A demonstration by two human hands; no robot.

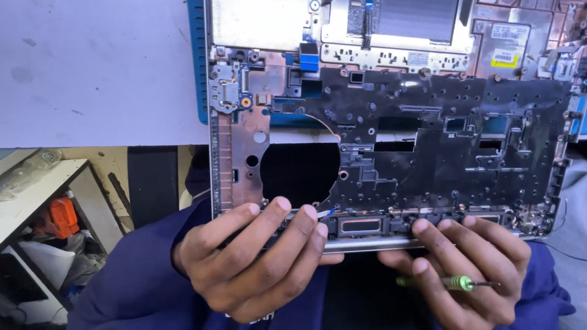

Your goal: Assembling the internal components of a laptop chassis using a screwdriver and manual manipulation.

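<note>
In the head view, the left hand [255, 259] pinches the six o'clock edge of the stripped, dark metal laptop chassis [400, 131] overhanging the white table [77, 69], while the right hand [459, 270] steadies that edge, fingers curled around a green-handled screwdriver [450, 283]; stiff, light, fragile, best gripped by its rim.

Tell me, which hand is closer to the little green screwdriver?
The right hand. It holds the green screwdriver in its fingers under the laptop chassis. The left hand is off to the side, gripping the chassis's near edge.
</note>
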